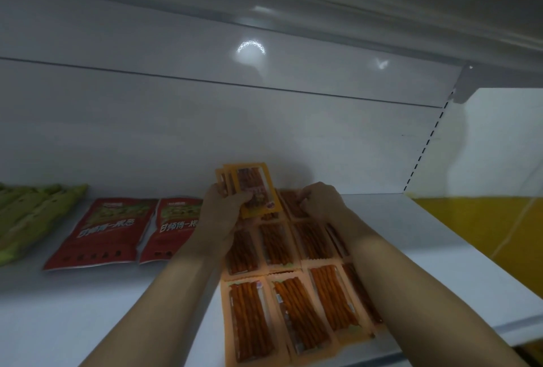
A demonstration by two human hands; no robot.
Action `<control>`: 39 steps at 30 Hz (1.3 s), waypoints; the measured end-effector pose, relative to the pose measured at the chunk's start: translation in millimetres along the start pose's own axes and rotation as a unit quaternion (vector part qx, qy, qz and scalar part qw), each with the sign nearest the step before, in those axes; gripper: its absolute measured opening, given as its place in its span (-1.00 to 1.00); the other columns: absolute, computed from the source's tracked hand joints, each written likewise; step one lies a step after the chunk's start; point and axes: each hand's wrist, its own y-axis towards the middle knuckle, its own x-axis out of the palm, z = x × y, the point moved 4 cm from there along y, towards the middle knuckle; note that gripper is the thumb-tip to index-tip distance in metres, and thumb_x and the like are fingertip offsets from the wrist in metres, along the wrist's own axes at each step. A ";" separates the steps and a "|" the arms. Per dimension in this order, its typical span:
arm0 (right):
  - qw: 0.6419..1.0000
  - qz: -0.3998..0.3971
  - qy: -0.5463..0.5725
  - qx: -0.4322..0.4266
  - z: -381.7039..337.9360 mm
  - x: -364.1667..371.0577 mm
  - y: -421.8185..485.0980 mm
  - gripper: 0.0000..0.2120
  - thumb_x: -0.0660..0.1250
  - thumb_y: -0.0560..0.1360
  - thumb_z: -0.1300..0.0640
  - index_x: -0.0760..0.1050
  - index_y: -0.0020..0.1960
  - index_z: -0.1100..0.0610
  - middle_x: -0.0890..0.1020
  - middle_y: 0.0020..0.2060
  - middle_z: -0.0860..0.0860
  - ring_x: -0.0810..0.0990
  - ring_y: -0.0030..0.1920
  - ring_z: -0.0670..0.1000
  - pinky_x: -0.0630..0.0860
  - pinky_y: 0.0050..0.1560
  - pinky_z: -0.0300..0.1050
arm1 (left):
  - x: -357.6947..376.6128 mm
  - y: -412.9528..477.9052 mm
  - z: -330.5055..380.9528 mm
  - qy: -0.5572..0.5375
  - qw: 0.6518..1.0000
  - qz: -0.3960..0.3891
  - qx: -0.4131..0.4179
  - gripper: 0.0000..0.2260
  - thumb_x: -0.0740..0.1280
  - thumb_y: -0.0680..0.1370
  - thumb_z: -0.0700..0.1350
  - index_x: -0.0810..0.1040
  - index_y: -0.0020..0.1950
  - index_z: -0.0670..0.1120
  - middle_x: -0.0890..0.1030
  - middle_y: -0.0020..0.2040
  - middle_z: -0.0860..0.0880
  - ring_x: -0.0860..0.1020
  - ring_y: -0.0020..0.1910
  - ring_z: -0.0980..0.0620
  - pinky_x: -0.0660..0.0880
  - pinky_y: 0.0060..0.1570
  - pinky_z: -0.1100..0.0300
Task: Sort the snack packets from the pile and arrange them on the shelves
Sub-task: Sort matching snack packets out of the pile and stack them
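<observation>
Head view, dim and slightly blurred, looks along a smooth white metal shelf with a glossy pale back panel behind it. At the far left lie soft green packets, overlapped in a slanting row and cut off by the frame edge. Next to them two flat, shiny red pouches lie side by side, edges touching; the second is partly hidden by the left forearm.

The left hand is raised just above the shelf, its grip closed on the held orange packets: a small fan of thin rectangular sachets, thumb across the front one, their tops pointing up toward the back panel. How many are in the fan is hard to make out.

Below and to the right, the laid orange packets form flat rows on the shelf, each with a clear window showing long reddish sticks. The right forearm covers the row's right-hand edge.

The right hand sits at the back row, fingers bent down onto a packet; whether its grip pinches or only presses cannot be told.

Farther right stand a slotted upright and a yellow wall.
</observation>
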 end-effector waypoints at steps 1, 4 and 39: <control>1.000 -0.003 -0.005 -0.002 -1.8 0.5 -0.4 -0.71 0.26 0.50 0.25 0.65 0.12 0.07 0.64 0.15 0.06 0.57 0.16 0.09 0.45 0.06 -0.18 | 0.2 -0.2 0.1 0.001 1.000 -0.002 0.001 -0.84 0.28 0.59 -0.32 0.60 0.03 -0.12 0.69 -0.08 -0.13 0.69 -0.28 0.00 0.58 -0.43 0.16; 1.000 -0.007 -0.009 0.001 -6.0 1.6 -1.3 -0.71 0.27 0.49 0.25 0.65 0.13 0.08 0.64 0.13 0.07 0.58 0.16 0.10 0.48 0.09 -0.14 | 0.6 -1.0 -0.5 0.009 1.000 -0.005 0.002 -0.85 0.29 0.59 -0.31 0.60 -0.01 -0.10 0.69 -0.12 -0.11 0.68 -0.30 0.00 0.55 -0.46 0.18; 0.888 -0.020 0.460 -0.026 -24.5 -50.0 -51.6 -0.84 0.51 0.42 0.27 0.64 -0.02 0.15 0.71 -0.20 0.04 0.69 -0.29 -0.07 0.57 -0.33 -0.25 | 30.9 -8.9 -12.8 -0.004 0.999 -0.038 0.011 -0.73 0.34 0.59 -0.25 0.47 0.28 -0.22 0.65 0.09 -0.25 0.67 -0.29 -0.09 0.52 -0.48 0.18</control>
